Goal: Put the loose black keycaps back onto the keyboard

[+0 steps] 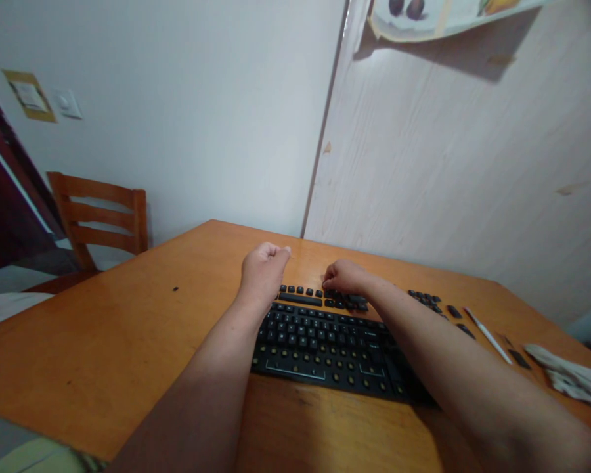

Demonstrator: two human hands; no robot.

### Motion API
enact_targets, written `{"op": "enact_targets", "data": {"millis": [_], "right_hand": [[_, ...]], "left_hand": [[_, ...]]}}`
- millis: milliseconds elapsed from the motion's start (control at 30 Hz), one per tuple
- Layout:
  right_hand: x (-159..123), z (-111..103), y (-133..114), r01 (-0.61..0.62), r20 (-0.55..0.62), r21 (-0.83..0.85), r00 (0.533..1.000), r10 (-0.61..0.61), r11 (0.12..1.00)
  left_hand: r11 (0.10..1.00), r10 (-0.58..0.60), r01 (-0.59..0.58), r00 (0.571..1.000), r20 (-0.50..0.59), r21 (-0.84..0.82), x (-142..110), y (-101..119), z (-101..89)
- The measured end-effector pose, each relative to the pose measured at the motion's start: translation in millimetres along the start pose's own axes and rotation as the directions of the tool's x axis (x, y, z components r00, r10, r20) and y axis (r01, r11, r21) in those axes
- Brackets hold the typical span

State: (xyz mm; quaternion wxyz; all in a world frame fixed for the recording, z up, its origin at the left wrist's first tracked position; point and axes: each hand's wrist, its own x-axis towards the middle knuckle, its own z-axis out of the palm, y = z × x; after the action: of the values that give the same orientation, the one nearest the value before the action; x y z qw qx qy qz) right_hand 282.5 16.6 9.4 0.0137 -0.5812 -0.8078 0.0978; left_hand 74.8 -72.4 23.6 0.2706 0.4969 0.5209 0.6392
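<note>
A black keyboard (315, 335) lies on the table in front of me. Its upper rows carry keycaps, while the lower rows show bare key switches. Behind it stand loose black keycaps in a row, with a long space bar (300, 299) among them. My right hand (343, 276) reaches over these loose caps, fingers curled down and pinched at a keycap (325, 285) at the row's right part. Beyond the keyboard's left part, my left hand (266, 264) is held closed above the table, thumb against the fingers. Whatever it holds, if anything, is hidden.
More loose keycaps (426, 299) lie right of my right forearm. A white stick-like tool (487, 335) and a crumpled pale cloth (569, 374) rest farther right. One small black piece (176, 289) lies on the wooden table (128, 335) at left. A chair (103, 217) stands beyond.
</note>
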Motion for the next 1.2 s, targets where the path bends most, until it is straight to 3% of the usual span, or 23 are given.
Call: {"op": "enact_targets", "data": {"millis": [333, 600, 867, 1200], "right_hand": [[-13, -11, -7, 0.04, -0.037, 0.027, 0.999, -0.039, 0.999], [-78, -24, -30, 0.178, -0.097, -0.025, 0.979, -0.179, 0.984], [-149, -9, -50, 0.32, -0.133, -0.096, 0.934, -0.33, 0.943], [-167, 11, -58, 0.295, -0.103, -0.143, 0.945, -0.311, 0.945]], "left_hand": [[1.0, -0.011, 0.011, 1.0, -0.01, -0.02, 0, 3, 0.5], [1.0, 0.006, -0.006, 1.0, -0.015, -0.018, 1, 4, 1.6], [0.999, 0.002, -0.002, 1.0, -0.015, -0.033, 0, 4, 2.9], [0.997, -0.014, 0.014, 1.0, 0.001, -0.081, 1, 0, 4.3]]}}
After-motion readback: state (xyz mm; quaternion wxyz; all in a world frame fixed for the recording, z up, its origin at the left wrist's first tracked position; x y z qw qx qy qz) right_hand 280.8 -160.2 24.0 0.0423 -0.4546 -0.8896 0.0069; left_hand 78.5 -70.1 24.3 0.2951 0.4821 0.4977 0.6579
